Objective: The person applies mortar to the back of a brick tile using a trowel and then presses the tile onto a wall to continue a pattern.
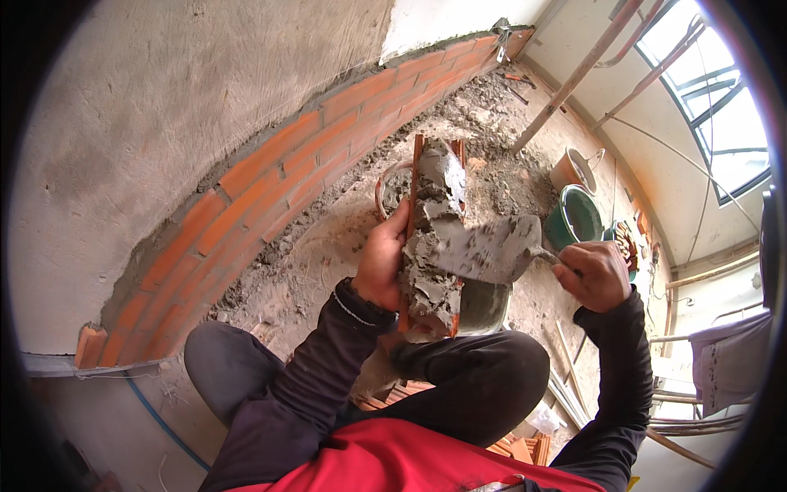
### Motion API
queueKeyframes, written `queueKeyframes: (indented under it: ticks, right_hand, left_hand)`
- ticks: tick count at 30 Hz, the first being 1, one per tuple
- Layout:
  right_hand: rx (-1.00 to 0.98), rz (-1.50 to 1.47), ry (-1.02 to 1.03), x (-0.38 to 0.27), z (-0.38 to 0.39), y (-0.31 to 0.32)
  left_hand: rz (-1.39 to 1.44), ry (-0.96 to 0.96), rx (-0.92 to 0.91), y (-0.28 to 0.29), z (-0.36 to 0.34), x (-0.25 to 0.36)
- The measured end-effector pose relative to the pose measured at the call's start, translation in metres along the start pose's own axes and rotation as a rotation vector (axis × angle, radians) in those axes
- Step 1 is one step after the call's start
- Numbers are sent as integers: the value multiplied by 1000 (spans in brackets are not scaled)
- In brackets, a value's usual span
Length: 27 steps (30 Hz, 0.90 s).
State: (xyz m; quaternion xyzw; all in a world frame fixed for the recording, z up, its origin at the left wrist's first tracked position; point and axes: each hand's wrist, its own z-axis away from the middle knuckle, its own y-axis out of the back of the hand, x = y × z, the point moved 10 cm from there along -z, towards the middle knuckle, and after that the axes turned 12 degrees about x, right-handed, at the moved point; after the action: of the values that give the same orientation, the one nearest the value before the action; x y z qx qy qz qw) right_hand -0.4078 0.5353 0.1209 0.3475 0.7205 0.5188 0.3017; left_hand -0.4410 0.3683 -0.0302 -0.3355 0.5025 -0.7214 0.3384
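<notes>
In the middle of the head view, my left hand (379, 261) is closed on the left side of a long orange brick (416, 174), held up above the floor. Grey wet mortar (437, 215) lies thick and uneven along the brick's upper face. My right hand (596, 277) grips the handle of a trowel (492, 249). The trowel's blade, smeared with mortar, points left and its tip meets the mortar on the brick. Partly hidden under the brick is a container of mortar (484, 309); another round bucket (393, 185) shows behind the brick.
A low orange brick wall (275, 172) curves along the left, with mortar crumbs at its foot. To the right stand a green bucket (574, 217) and a pale bucket (576, 170). A slanting pole (566, 90) rises beyond them. Loose bricks (533, 449) lie by my legs.
</notes>
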Motion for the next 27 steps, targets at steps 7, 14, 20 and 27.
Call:
queueKeyframes:
  ticks: [7, 14, 20, 27]
  right_hand:
    - [117, 84, -2, 22, -16, 3]
    - [-112, -135, -248, 52, -11, -34]
    - [-196, -154, -424, 90, 36, -44]
    - [-565, 325, -351, 105, 96, -161]
  left_hand:
    - [-60, 101, -64, 8, 0, -13]
    - [-65, 118, -28, 6, 2, -17]
    - [-11, 102, -100, 11, -1, -4]
    - [-114, 19, 54, 98, -46, 8]
